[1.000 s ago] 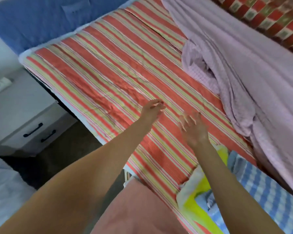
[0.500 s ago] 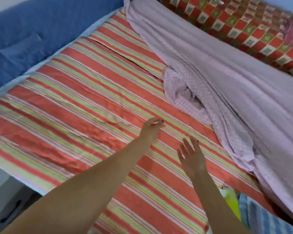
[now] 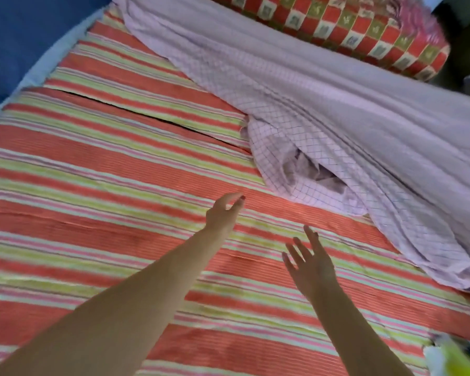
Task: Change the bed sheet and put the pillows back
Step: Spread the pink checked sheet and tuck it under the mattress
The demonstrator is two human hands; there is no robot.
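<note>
- Lilac checked cotton, by the look of it: sheet point(image 3: 323, 109), bunched in long folds along the far side of the bed, from the head end at upper left down to the lower right edge.
- Red, green and pink striped cover point(image 3: 106, 202) spread flat over the near part of the mattress; a dark seam or gap running across it toward the bunched folds.
- Left hand point(image 3: 223, 213) over the stripes, fingers loosely curved, grasping nothing; near the rumpled lobe of the sheet, not touching it.
- Right hand point(image 3: 311, 263) raised above the stripes, fingers spread and straight, likewise empty; well short of the sheet's lower folds.
- Red-and-green chequered roll point(image 3: 358, 31), perhaps a pillow or bolster, beyond the sheet at the far edge; exact nature not certain.
- Blue padded headboard point(image 3: 19, 36) at upper left.
- Yellow-green cloth point(image 3: 451, 359) just showing at the lower right corner; blurred.
- Handling, as a judgement: thin, light and limp; no stiffness to hold a shape, apt to drag and twist if pulled from the middle of the heap.
- Best hold, likely: a pinch on a free edge or corner, one for each hand, set well apart, then a lift and draw toward the near side so that the folds open instead of tightening.
- Risk: snagging under the chequered roll where the far edge seems tucked against it.
</note>
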